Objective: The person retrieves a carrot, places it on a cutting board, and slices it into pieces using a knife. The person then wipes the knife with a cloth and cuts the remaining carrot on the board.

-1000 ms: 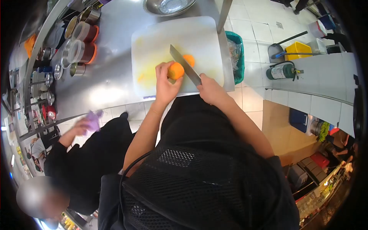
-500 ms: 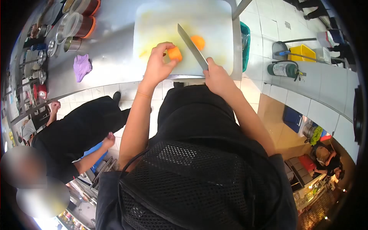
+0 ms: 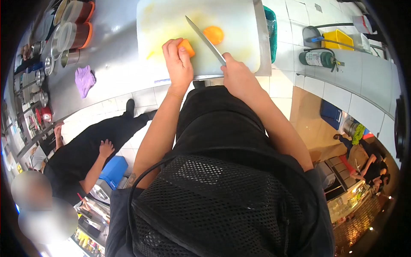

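My left hand (image 3: 177, 63) is closed on a chunky orange piece of food (image 3: 187, 48), its fingers curled over the left side and the thumb along the near side. The piece rests on a white cutting board (image 3: 242, 53) with yellow stains. In my right hand (image 3: 240, 78) is the handle of a kitchen knife (image 3: 203, 37), the blade slanting up and left across the board. A second orange piece (image 3: 213, 35), with a rounded outline, lies just right of the blade. The knife is apart from the piece under my left hand.
A purple cloth (image 3: 85, 81) lies on the steel counter (image 3: 113, 55), left of the board. Lidded tubs (image 3: 77, 35) stand farther left. A green bin (image 3: 270, 34) is beside the counter's right edge. Another person in black (image 3: 90, 145) stands to the left.
My left hand has closed more fully over the orange piece, its fingers now curled together. The knife stays in my right hand, still slanted. The view has shifted, and the person at left has moved an arm.
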Demonstrator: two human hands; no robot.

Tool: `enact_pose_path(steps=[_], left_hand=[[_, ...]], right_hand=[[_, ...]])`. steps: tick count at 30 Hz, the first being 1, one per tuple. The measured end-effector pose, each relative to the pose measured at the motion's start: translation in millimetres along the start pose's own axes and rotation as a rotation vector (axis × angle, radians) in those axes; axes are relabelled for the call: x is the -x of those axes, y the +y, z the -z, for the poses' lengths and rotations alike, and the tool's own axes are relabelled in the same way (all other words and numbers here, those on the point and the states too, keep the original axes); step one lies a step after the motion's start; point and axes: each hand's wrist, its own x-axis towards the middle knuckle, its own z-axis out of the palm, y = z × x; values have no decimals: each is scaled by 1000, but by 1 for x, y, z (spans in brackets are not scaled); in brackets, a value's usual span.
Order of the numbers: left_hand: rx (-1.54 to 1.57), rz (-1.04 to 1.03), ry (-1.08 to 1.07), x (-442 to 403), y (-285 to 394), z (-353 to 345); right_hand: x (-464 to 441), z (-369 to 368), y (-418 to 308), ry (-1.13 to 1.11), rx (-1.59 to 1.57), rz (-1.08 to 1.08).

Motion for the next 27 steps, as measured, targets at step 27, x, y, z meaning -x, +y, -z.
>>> enact_pose_path(steps=[27], left_hand=[[-76, -264, -321, -7, 49, -11]], right_hand=[[49, 39, 24, 101, 220, -122]])
